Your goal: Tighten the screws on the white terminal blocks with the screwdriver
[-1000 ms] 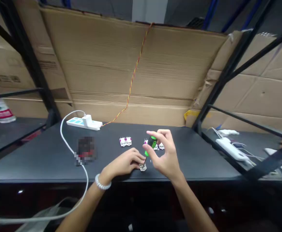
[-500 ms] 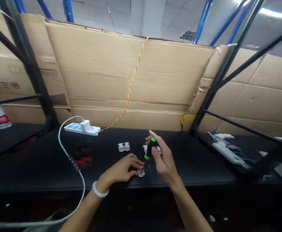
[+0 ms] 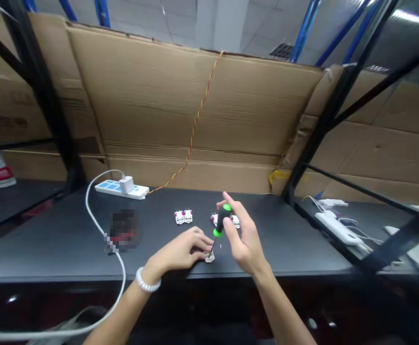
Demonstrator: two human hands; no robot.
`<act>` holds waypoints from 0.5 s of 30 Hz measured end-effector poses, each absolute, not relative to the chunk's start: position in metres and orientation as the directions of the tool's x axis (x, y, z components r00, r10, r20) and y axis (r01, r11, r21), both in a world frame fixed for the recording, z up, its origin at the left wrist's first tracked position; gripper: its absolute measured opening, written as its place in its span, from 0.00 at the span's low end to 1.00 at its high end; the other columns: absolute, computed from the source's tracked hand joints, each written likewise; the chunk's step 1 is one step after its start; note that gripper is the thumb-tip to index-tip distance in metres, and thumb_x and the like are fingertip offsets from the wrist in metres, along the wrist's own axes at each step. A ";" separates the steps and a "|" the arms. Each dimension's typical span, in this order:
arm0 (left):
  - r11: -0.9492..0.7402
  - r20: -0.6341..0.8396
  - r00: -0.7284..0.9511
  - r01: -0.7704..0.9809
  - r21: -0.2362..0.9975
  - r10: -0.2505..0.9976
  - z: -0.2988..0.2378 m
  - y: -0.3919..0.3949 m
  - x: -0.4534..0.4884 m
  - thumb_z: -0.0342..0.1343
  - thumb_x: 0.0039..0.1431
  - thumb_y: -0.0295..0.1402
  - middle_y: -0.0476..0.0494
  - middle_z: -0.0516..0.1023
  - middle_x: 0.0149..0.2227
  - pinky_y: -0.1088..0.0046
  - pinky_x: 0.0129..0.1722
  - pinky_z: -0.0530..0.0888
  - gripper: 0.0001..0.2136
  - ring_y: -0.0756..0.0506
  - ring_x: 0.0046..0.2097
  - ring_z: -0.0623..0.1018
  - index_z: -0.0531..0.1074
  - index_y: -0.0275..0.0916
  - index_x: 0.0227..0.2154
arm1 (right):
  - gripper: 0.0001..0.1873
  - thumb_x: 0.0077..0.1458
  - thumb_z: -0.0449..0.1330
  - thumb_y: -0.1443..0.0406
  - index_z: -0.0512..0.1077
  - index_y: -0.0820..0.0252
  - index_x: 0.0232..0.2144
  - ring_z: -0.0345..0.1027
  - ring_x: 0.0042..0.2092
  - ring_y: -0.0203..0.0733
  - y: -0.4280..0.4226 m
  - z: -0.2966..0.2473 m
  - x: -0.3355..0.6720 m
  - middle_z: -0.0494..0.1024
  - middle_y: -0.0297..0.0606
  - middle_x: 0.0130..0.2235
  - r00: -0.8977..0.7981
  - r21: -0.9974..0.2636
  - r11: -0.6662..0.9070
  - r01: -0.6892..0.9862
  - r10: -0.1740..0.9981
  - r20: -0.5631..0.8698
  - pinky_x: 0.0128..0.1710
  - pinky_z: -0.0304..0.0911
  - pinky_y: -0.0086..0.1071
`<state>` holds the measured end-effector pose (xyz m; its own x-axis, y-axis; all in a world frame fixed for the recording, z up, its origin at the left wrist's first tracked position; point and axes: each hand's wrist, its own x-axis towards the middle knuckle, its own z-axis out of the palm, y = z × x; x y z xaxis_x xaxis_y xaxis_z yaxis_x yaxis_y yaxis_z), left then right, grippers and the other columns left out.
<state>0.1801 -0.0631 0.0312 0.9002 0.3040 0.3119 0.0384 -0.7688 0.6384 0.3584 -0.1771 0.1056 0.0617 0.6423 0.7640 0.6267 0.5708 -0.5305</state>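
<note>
Fingers (image 3: 201, 241) of L hand (image 3: 179, 250) hold white pc. (image 3: 210, 259) under R hand's (image 3: 244, 243) screwdriver (image 3: 221, 221).

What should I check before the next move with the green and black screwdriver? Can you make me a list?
1. Right hand on the screwdriver: ok, thumb and fingers are at its handle.
2. Left hand at the small white part: ok, fingertips hold its edge.
3. Tip over that part: ok.
4. Tip seated properly: cannot tell, too small.
5. White cable away from both hands: ok.
6. Cable off the left forearm: cannot tell, they overlap in view.
</note>
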 end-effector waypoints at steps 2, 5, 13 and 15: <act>-0.770 0.307 0.900 0.046 0.636 0.308 0.031 -0.063 0.180 0.65 0.66 0.26 0.44 0.86 0.50 0.63 0.60 0.72 0.07 0.40 0.55 0.76 0.86 0.44 0.40 | 0.24 0.67 0.61 0.62 0.71 0.51 0.64 0.73 0.53 0.47 -0.177 0.106 0.357 0.74 0.44 0.53 0.102 -0.517 0.534 0.669 0.623 0.776 0.56 0.72 0.45; -0.774 0.314 0.901 0.035 0.633 0.298 0.031 -0.063 0.180 0.64 0.66 0.26 0.45 0.86 0.49 0.63 0.60 0.72 0.07 0.41 0.56 0.76 0.85 0.44 0.40 | 0.20 0.63 0.67 0.62 0.77 0.51 0.57 0.72 0.45 0.44 -0.176 0.106 0.355 0.72 0.40 0.46 0.167 -0.511 0.485 0.709 0.588 0.791 0.48 0.73 0.41; -0.786 0.322 0.904 0.024 0.618 0.281 0.031 -0.062 0.180 0.64 0.67 0.27 0.44 0.86 0.48 0.64 0.59 0.72 0.06 0.40 0.55 0.76 0.85 0.43 0.38 | 0.22 0.69 0.56 0.63 0.71 0.52 0.63 0.74 0.51 0.48 -0.180 0.110 0.354 0.74 0.45 0.53 0.085 -0.525 0.544 0.655 0.637 0.766 0.53 0.73 0.47; -0.786 0.316 0.905 0.032 0.618 0.285 0.031 -0.063 0.180 0.63 0.68 0.27 0.44 0.86 0.47 0.64 0.60 0.71 0.06 0.40 0.55 0.76 0.85 0.43 0.38 | 0.20 0.65 0.63 0.62 0.75 0.52 0.58 0.72 0.47 0.46 -0.179 0.110 0.354 0.72 0.43 0.49 0.122 -0.509 0.507 0.696 0.615 0.779 0.51 0.73 0.44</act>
<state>0.1802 -0.0625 0.0306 0.9050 0.2847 0.3159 0.0317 -0.7859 0.6175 0.3537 -0.1788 0.1104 0.1218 0.6147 0.7793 0.6955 0.5073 -0.5089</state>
